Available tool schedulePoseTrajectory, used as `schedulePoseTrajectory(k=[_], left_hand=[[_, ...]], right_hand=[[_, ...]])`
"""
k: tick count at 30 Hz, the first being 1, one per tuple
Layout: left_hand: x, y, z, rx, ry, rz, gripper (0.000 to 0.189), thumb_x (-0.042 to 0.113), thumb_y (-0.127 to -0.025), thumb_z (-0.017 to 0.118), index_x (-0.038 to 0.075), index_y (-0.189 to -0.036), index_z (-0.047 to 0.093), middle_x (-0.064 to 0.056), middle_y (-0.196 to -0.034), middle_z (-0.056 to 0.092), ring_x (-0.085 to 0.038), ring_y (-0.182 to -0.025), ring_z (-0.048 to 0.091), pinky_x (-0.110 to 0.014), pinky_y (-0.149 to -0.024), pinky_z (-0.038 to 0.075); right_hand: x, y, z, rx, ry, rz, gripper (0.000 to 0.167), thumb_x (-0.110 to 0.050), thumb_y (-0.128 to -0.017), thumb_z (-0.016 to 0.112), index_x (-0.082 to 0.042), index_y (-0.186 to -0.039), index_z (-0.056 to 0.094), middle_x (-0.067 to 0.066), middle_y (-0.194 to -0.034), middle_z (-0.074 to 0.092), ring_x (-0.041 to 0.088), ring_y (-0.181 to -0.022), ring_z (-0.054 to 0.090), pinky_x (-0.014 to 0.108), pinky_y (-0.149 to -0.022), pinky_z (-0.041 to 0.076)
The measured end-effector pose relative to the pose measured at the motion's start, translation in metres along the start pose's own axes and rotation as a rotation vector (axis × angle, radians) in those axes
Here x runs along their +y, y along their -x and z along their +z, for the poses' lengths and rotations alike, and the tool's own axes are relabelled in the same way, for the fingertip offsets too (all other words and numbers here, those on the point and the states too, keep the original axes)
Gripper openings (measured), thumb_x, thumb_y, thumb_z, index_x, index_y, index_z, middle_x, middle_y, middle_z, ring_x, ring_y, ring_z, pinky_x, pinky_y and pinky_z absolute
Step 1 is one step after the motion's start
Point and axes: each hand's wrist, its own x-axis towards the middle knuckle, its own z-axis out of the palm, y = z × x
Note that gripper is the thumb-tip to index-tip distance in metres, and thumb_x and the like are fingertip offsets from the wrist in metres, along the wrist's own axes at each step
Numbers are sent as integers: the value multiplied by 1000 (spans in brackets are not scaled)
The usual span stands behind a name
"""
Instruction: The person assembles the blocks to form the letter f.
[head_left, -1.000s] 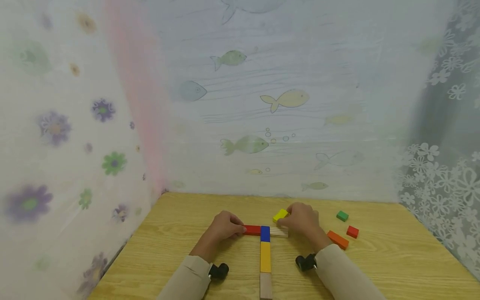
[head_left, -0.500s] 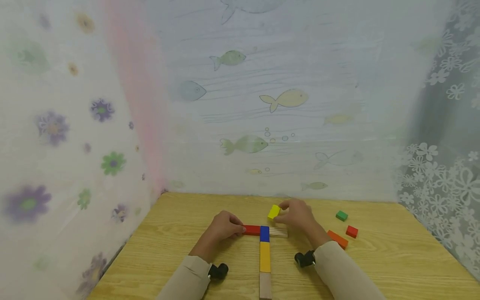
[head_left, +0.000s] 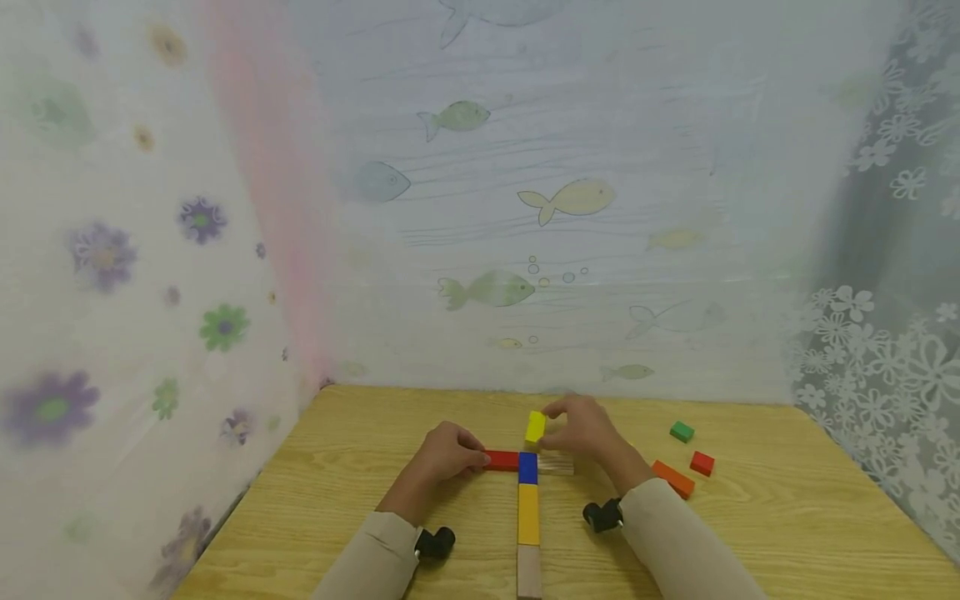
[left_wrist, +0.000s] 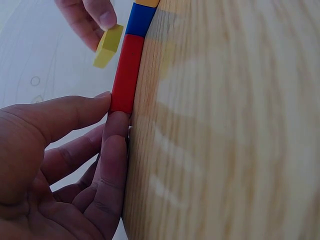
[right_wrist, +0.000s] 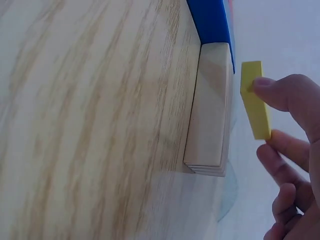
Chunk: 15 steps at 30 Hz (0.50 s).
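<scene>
My left hand (head_left: 442,458) holds the outer end of a red wooden block (head_left: 502,461), thumb and index finger at its tip in the left wrist view. That block abuts a blue block (head_left: 528,468), and a plain wood block (right_wrist: 210,107) butts against the blue one's other side. Thumb and fingers of my right hand (head_left: 588,429) pinch a small bright yellow block (head_left: 536,427) by its ends. It is raised off the table, just beyond the blue block in the head view. From the blue block a yellow-orange block (head_left: 528,514) and another plain block (head_left: 528,571) run toward me.
Right of my right hand lie an orange block (head_left: 672,480), a small red block (head_left: 702,463) and a small green block (head_left: 682,431) on the wood-grain table (head_left: 337,525). A fish-patterned curtain (head_left: 480,208) hangs behind the table's far edge.
My right hand has carried the small yellow block leftward, turning it more upright, until it is beyond the blue block. My left hand stays at the red block.
</scene>
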Motion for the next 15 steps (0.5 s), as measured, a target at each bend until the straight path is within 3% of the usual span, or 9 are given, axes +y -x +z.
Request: schedulePoseTrajectory(k=[15], left_hand=[[-1, -1, 0, 0, -6, -11, 14, 16, -90, 80, 6, -98, 80, -3, -86, 75, -16, -74, 71, -32, -70, 62]], right_hand=[[-1, -2, 4, -19, 36, -109, 51, -37, -73, 94, -22, -119, 79, -1, -109, 74, 25, -111, 62, 46, -97, 54]])
